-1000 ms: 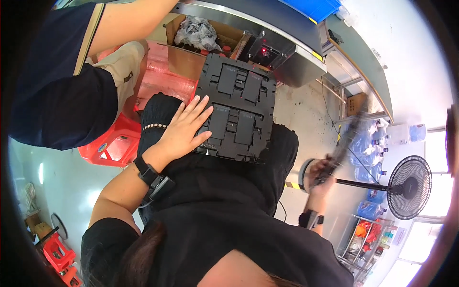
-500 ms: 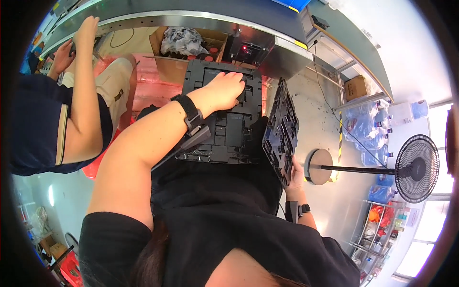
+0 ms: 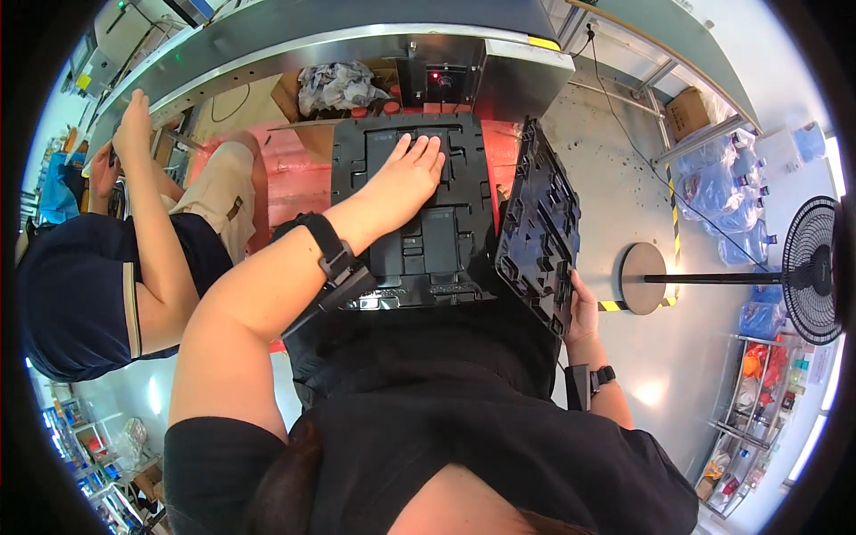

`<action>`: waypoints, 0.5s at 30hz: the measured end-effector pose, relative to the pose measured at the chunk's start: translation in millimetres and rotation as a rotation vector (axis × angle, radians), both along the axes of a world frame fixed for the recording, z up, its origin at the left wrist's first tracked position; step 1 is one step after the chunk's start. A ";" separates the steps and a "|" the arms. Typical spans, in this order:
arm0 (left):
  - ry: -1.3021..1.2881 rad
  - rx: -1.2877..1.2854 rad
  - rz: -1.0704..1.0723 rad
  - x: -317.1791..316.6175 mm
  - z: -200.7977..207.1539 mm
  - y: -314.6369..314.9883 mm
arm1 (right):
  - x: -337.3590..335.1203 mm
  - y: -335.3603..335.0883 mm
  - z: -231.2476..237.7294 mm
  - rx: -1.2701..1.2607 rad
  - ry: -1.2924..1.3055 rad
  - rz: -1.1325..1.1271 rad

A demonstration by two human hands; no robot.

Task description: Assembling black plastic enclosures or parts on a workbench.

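A black moulded plastic tray (image 3: 440,239) with shaped recesses lies in front of me, its near edge by my lap. My left hand (image 3: 412,174) rests on the upper part of this tray, fingers stretched out and holding nothing. On the right, a second black plastic tray (image 3: 538,227) stands tilted on its edge beside the first one. My right hand (image 3: 583,308) grips its outer lower edge, with the fingers partly hidden behind it. Black strapped devices are worn on both wrists.
Ahead runs a conveyor with a metal side rail (image 3: 357,45); below it sits a cardboard box (image 3: 316,138) with crumpled plastic. A co-worker (image 3: 116,276) sits to the left. A standing fan (image 3: 807,272) and wrapped water bottles (image 3: 727,192) are at the right.
My left hand's fingers have straightened and spread on the tray. The tray in my right hand has shifted right and shows more of its face. The whole view has moved slightly.
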State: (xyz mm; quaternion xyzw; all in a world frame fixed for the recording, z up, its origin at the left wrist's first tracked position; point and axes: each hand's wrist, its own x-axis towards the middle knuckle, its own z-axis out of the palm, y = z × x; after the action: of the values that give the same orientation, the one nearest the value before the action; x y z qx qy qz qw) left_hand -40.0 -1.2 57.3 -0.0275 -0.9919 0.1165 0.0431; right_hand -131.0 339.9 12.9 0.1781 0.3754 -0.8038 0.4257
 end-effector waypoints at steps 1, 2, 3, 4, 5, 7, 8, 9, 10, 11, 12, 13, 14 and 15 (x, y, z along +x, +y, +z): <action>0.015 0.052 -0.011 1.0 0.4 -2.1 | -0.3 2.2 -2.1 -0.039 0.003 0.033; 0.065 0.102 -0.037 1.7 0.2 -3.4 | 0.0 4.7 -3.7 -0.027 0.010 0.012; 0.071 0.149 -0.039 2.1 -0.2 -4.8 | 0.6 6.5 -4.9 -0.030 0.020 -0.014; 0.016 0.135 -0.008 2.3 -0.6 -5.1 | 0.9 8.3 -5.5 -0.017 0.007 -0.016; 0.032 0.131 -0.003 2.1 -0.8 -4.3 | 0.7 9.0 -6.2 -0.032 0.034 0.010; 0.057 0.124 0.002 3.4 0.6 1.6 | -0.4 8.9 -8.1 -0.026 0.057 0.001; 0.047 0.230 0.059 5.6 3.1 6.3 | -1.5 8.4 -9.2 -0.013 0.072 0.023; 0.042 0.335 0.116 8.9 6.9 11.7 | -2.5 7.4 -11.0 -0.043 0.048 0.032; 0.033 0.524 0.149 15.9 11.7 18.1 | -3.7 6.9 -12.7 -0.091 0.037 0.040; 0.067 0.605 0.126 26.5 16.7 26.2 | -4.3 7.1 -14.6 -0.040 0.022 0.000; 0.088 0.700 0.096 39.5 22.1 34.1 | -5.4 7.7 -16.5 -0.075 0.026 0.028; 0.107 0.736 0.096 55.7 27.4 41.3 | -5.6 9.8 -17.8 -0.081 0.029 0.009; 0.118 0.773 0.077 74.6 31.9 47.7 | -5.1 11.9 -19.7 -0.032 0.007 -0.036; 0.096 0.737 0.091 93.1 34.8 51.1 | -5.2 16.3 -20.2 0.002 0.075 -0.013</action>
State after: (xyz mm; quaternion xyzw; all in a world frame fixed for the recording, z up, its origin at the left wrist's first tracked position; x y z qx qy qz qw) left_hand 53.1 49.8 92.1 0.0396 -0.9643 -0.2455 0.0915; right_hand -136.3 356.2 -7.3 0.1508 0.3909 -0.8121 0.4061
